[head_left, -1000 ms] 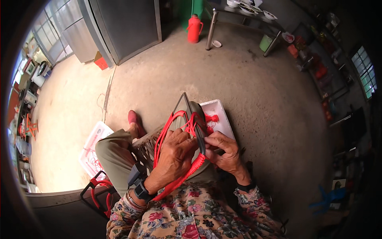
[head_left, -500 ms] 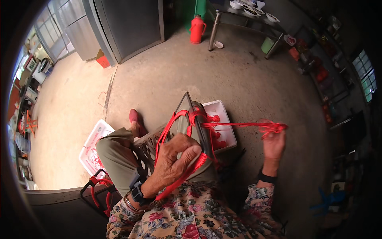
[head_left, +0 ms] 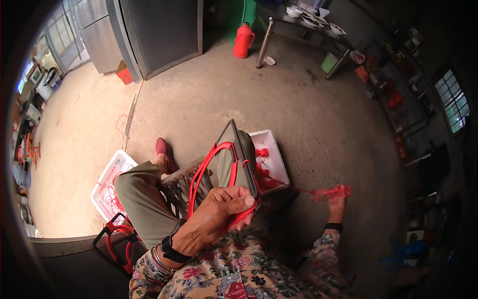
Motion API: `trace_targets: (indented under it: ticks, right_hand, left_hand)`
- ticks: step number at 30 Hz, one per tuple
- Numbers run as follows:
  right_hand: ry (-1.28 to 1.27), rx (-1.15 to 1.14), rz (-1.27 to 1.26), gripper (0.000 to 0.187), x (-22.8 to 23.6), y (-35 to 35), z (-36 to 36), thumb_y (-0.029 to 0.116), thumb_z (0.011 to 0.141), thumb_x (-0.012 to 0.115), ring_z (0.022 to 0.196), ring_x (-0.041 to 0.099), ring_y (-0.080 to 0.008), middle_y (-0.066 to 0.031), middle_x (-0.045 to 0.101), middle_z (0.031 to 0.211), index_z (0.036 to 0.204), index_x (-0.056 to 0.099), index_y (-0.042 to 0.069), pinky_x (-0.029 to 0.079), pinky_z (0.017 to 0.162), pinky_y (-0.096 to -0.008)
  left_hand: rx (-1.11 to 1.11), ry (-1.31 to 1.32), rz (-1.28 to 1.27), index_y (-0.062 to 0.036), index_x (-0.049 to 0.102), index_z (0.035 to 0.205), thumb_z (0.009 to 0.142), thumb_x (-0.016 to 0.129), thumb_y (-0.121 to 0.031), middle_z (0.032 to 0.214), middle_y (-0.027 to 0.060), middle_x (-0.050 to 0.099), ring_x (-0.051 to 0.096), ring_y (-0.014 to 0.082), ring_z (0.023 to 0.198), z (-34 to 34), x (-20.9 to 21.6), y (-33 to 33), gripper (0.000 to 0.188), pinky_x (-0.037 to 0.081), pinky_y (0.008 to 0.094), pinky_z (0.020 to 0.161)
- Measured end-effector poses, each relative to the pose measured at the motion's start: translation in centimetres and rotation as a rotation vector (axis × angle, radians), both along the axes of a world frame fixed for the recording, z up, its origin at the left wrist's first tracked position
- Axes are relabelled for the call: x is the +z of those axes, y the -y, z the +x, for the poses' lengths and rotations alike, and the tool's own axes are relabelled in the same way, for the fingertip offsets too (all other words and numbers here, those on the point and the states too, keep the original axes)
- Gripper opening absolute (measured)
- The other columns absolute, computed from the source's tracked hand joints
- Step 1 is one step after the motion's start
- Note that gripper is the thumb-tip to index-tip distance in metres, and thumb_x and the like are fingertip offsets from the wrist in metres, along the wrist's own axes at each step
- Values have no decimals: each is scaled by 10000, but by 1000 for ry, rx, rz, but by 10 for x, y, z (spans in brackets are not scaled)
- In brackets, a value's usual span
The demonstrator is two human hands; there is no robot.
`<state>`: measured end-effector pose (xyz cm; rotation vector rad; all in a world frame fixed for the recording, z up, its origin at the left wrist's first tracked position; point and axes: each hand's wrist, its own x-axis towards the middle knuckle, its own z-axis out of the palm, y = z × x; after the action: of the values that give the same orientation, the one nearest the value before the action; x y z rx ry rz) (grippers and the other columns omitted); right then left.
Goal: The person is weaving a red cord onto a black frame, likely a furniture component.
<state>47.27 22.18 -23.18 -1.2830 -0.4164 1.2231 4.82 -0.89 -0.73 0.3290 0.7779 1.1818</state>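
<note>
My left hand (head_left: 215,210) is closed around the lower end of a narrow black frame (head_left: 252,180), held tilted over my lap. Red cord (head_left: 234,172) is bound along part of the frame, and a tightly wrapped red stretch shows under my fingers. Loose red strands hang in a loop on its left side. Out to the right, my right hand (head_left: 337,209) is closed on a bundle of red cord (head_left: 329,193); the fingers are partly blurred. A thin strand runs from the bundle back toward the frame.
A white foam box (head_left: 280,149) with red cord bundles stands beyond my right knee. Left of my leg is a white tray (head_left: 107,175) with tangled red cord, and a second black frame with red wrapping (head_left: 110,247). Farther off are a red thermos (head_left: 243,42) and a table (head_left: 265,42) with dishes.
My right hand has moved down with the cord bundle, and the taut strand has dropped from the frame's upper part. My left hand has shifted slightly right and down along the frame.
</note>
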Motion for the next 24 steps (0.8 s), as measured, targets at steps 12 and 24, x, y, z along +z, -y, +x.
trace_targets:
  ticks: [12, 24]
  right_hand:
    - [132, 1394, 318, 600, 164, 91, -265, 420, 824, 678, 727, 523, -70, 30, 559, 760, 1243, 518, 22, 433, 653, -230]
    - [34, 1297, 1165, 322, 263, 130, -215, 247, 881, 534, 481, 501, -177, -75, 501, 559, 651, 504, 23, 372, 459, -303]
  left_hand:
    - [9, -7, -37, -62, 566, 882, 877, 644, -191, 629, 75, 585, 525, 132, 503, 3, 2, -2, 151, 373, 224, 441]
    - [91, 106, 29, -12, 576, 924, 848, 670, -165, 610, 62, 562, 489, 128, 476, -5, 1, -7, 195, 345, 228, 418]
